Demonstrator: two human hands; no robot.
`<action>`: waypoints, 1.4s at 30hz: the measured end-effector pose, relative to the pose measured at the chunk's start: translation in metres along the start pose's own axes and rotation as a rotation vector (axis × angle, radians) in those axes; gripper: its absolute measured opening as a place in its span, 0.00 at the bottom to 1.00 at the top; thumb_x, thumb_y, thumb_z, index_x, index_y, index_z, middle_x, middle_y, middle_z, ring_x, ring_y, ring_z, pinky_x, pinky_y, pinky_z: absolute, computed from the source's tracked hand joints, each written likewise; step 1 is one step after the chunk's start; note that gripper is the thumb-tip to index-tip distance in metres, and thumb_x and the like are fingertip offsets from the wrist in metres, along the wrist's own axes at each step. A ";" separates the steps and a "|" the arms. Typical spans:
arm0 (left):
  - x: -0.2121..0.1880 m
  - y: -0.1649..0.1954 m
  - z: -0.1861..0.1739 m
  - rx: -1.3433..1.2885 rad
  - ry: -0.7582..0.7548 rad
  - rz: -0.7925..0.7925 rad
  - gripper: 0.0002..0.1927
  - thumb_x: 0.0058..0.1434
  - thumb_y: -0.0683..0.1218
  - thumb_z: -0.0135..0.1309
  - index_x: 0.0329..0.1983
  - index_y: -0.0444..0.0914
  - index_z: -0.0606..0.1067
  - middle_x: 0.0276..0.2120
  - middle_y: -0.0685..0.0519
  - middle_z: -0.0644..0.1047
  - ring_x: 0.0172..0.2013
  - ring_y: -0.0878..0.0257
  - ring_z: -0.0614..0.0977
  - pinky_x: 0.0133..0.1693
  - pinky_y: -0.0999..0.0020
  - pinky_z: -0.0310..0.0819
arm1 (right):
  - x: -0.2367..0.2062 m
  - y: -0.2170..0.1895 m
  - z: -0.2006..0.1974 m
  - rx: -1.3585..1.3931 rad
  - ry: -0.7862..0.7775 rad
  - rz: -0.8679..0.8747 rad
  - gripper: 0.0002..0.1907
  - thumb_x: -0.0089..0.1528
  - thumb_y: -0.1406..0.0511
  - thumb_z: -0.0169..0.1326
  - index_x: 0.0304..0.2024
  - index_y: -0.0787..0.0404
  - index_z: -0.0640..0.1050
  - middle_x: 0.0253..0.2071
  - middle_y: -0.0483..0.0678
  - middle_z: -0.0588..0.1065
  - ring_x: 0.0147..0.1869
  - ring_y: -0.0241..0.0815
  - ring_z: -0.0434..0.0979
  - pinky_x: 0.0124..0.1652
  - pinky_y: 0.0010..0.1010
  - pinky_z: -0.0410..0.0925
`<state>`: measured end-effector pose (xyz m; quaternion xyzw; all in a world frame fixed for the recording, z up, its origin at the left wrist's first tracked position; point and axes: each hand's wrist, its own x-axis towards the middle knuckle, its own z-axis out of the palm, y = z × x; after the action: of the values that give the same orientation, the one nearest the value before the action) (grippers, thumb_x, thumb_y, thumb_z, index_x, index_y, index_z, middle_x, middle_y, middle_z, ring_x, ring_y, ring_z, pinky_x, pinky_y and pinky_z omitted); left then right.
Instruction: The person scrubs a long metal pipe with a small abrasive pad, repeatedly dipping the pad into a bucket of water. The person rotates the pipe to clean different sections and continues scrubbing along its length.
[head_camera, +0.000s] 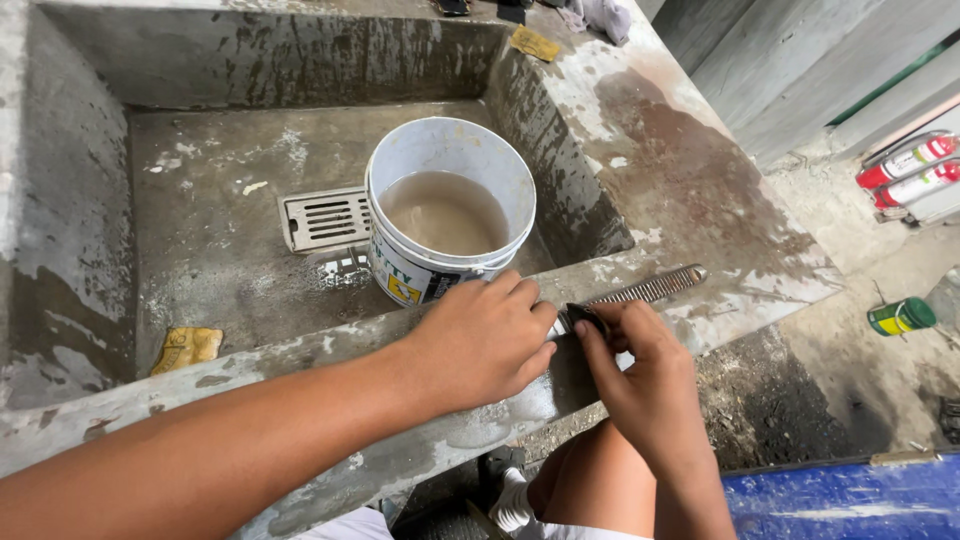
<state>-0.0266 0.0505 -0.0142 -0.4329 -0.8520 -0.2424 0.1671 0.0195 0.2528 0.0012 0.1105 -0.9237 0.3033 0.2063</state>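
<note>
Rough grey concrete forms a sunken basin (90, 200), and inside it a white bucket (448, 210) with cloudy water stands just beside a metal drain grate (325, 217), while a yellow sponge (187, 347) lies near the front wall. On the front rim of the basin lies a long ribbed metal strip (645, 290), and both hands meet at its near end. Left hand (480, 340) lies flat with fingers curled over that end, and right hand (640, 375) pinches a small dark piece (584, 317) on it.
</note>
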 end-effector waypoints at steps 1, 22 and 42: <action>0.000 0.000 0.000 0.001 0.006 0.003 0.15 0.58 0.52 0.58 0.35 0.34 0.77 0.33 0.45 0.78 0.41 0.48 0.79 0.37 0.54 0.76 | -0.001 -0.003 0.001 -0.018 0.013 -0.014 0.08 0.59 0.72 0.62 0.41 0.68 0.79 0.32 0.49 0.76 0.32 0.37 0.77 0.35 0.26 0.70; 0.001 0.003 0.000 0.069 0.013 0.084 0.14 0.54 0.48 0.58 0.35 0.32 0.77 0.34 0.45 0.78 0.42 0.51 0.80 0.36 0.58 0.78 | 0.001 -0.012 0.010 -0.017 0.034 -0.041 0.06 0.60 0.73 0.61 0.40 0.68 0.80 0.32 0.50 0.76 0.30 0.39 0.75 0.33 0.29 0.68; 0.004 0.003 0.000 -0.011 0.039 0.090 0.10 0.54 0.46 0.58 0.30 0.33 0.77 0.32 0.46 0.78 0.40 0.51 0.81 0.37 0.56 0.77 | -0.001 -0.013 0.016 -0.078 0.076 -0.106 0.10 0.59 0.76 0.58 0.43 0.68 0.78 0.36 0.54 0.76 0.37 0.50 0.78 0.36 0.35 0.70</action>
<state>-0.0265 0.0541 -0.0118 -0.4666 -0.8270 -0.2477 0.1921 0.0201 0.2326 -0.0042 0.1396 -0.9192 0.2599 0.2610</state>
